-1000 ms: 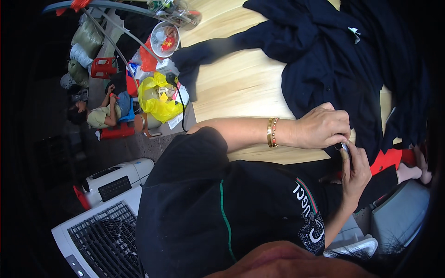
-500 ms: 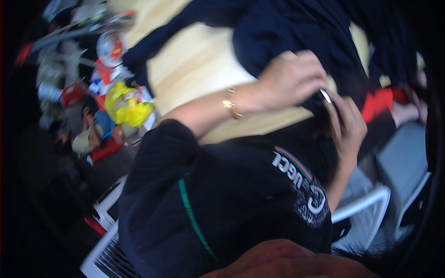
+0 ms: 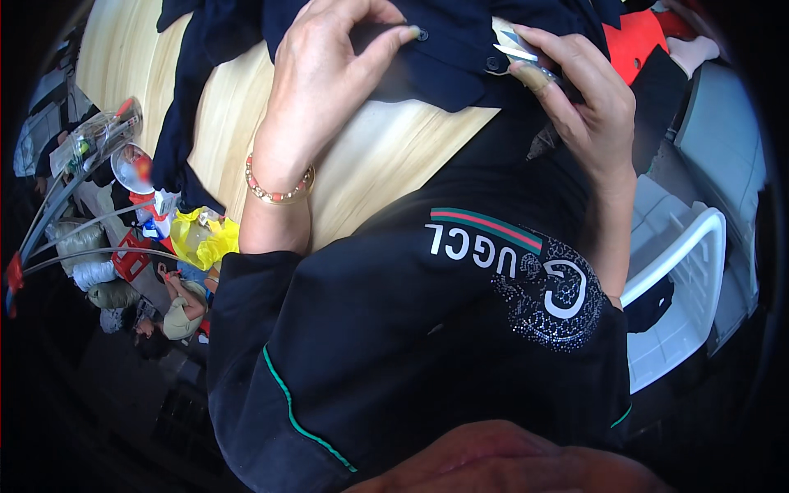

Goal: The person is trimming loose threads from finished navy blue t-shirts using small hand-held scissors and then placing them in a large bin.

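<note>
A dark navy garment with small dark buttons lies over the table's edge in front of me. My left hand is over it at the upper middle, thumb and index finger closed in a pinch beside one button. What sits between those fingertips is too small to make out. My right hand grips small thread snips, their pale blades pointing left, close to another button. A tan covering wraps the right thumb.
The light wood table extends beneath the garment. Red cloth lies at the upper right, above a white plastic chair. On the left are a yellow plastic bag, a clear container and another person.
My hands have moved apart: the left went left and up to the garment's button, the right shifted up slightly with the snips. The view has turned, and the garment's buttons now show.
</note>
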Available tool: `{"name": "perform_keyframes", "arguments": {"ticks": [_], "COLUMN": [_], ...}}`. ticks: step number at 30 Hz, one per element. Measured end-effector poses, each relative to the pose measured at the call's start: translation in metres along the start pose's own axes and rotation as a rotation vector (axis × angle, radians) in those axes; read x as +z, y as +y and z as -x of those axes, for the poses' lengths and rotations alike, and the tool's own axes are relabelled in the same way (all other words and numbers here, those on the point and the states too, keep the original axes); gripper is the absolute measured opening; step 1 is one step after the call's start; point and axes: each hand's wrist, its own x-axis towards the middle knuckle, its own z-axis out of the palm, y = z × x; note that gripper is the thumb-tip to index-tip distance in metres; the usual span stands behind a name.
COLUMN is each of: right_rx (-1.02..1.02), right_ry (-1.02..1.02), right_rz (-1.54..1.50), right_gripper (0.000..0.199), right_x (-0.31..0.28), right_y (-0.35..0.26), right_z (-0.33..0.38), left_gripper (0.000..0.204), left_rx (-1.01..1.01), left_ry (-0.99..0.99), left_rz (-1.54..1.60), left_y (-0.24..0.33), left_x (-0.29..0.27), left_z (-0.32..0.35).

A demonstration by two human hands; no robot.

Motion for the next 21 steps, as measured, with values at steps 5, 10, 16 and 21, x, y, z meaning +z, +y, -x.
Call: {"name": "perform_keyframes", "arguments": {"ticks": [5,10,16,21], "right_rx": [0.009,0.044,-0.533,-0.036], "right_ry": [-0.05,-0.091,0.708,-0.091], "right_rz": [-0.022,-0.074,-0.497,0.287], "right_gripper": [0.033,0.034,0.025,0.028], "right_x": [0.003,0.009,0.073,0.019], "right_y": [-0.006,-0.007,0.021,-0.036], "right_z": [-0.005,-0.007,-0.04,-0.041], "left_gripper": [0.02,0.023,0.024,0.023], "left_rx": [0.04,0.127,0.174,0.171], "left_ry": [-0.053,-0.024,-0.003,0.066], "left_rz": [-0.155,-0.262,-0.252,-0.18], "left_y": [0.005,0.003,-0.006,-0.013], "left_x": [0.004,0.008,0.014,0.014], "left_z": [0.001,0.003,0.002,0.01]}}
